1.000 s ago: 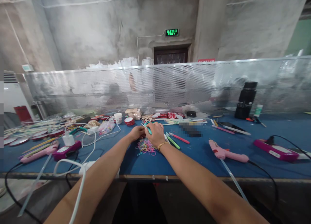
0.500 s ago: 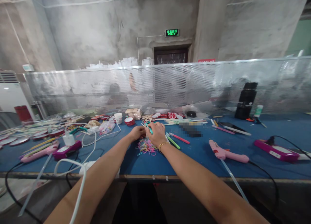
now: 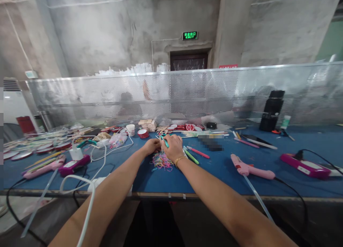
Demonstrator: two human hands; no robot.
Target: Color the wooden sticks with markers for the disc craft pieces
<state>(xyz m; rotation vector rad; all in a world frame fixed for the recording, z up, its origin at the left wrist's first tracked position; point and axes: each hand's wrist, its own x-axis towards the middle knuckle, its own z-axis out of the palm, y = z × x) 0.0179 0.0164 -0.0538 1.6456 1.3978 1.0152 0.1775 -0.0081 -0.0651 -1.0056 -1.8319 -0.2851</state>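
My right hand [image 3: 173,147], a gold bracelet at its wrist, is closed round a teal-handled tool [image 3: 166,142]. Its fingertips meet those of my left hand [image 3: 152,146], which is closed on something too small to make out. Just below both hands a tangled pile of thin, brightly coloured loops [image 3: 162,162] lies on the blue table [image 3: 144,181]. A green pen [image 3: 192,157] and a pink pen [image 3: 198,152] rest to the right of my right hand.
A pink glue gun [image 3: 249,169] and a purple power strip [image 3: 305,166] lie on the right. Another glue gun [image 3: 45,168] and white cables are on the left. A paper cup [image 3: 130,130] and a red tin [image 3: 143,133] stand behind my hands, before a perforated metal screen [image 3: 187,93].
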